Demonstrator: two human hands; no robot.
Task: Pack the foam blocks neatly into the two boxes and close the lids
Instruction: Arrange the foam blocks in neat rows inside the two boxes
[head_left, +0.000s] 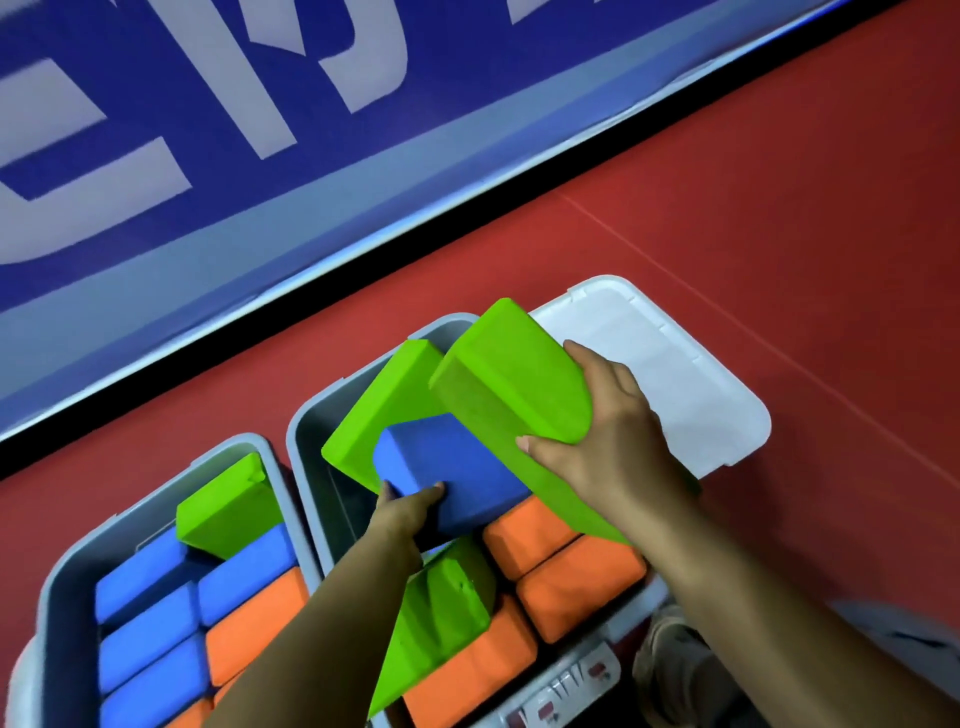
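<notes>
Now | left hand (410, 506) grips blue block (447, 483) | right hand (608, 441) grips green block (509, 384)

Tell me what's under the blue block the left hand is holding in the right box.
Under the blue block in the left hand, only a green block and orange blocks show nearby; what is directly beneath is covered.
</notes>
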